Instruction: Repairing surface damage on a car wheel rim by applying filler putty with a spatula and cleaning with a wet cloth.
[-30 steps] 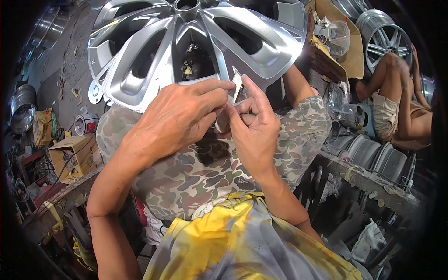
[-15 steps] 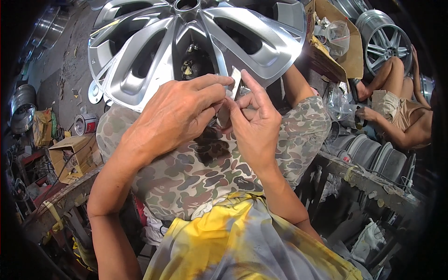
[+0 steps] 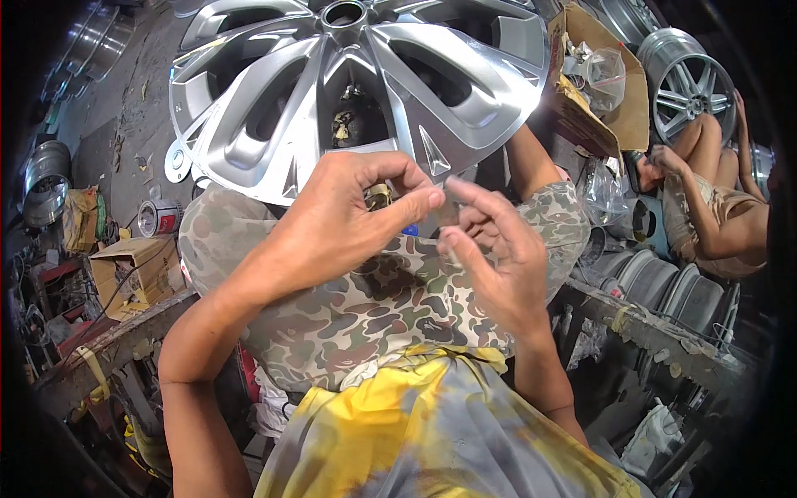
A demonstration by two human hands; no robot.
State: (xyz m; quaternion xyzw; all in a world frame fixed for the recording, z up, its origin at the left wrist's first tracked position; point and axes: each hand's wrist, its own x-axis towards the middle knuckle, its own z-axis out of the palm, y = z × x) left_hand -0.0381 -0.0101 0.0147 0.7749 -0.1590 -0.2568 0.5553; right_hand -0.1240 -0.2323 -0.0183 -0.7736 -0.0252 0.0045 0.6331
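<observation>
A large silver wheel [image 3: 481, 116] rests at my knees, with a narrow triangular detail [image 3: 433, 153] on its near spoke. My left hand [image 3: 357, 203] is just below the wheel, thumb and forefinger pinched at their tips on something I cannot make out. My right hand [image 3: 498, 249] is beside it, fingers curled and smeared by motion. Between the two hands is a thin, blurred greyish piece [image 3: 444, 217]; who grips it is unclear. A small blue object [image 3: 408, 229] shows behind my left thumb, over my camouflage trousers [image 3: 374, 307].
Another person [image 3: 722, 224] sits at the right near an upright wheel [image 3: 689, 70]. An open cardboard box [image 3: 627, 116] holds bags and small parts. Stacked rims [image 3: 685, 295] lie right, below a metal rail. A box [image 3: 133, 282], cans and more rims [image 3: 50, 183] lie left.
My hands have moved lower and rightward, the right farther, its fingers loosening into a blur. The bright silver strip no longer shows between my fingertips. The other person's arm has risen.
</observation>
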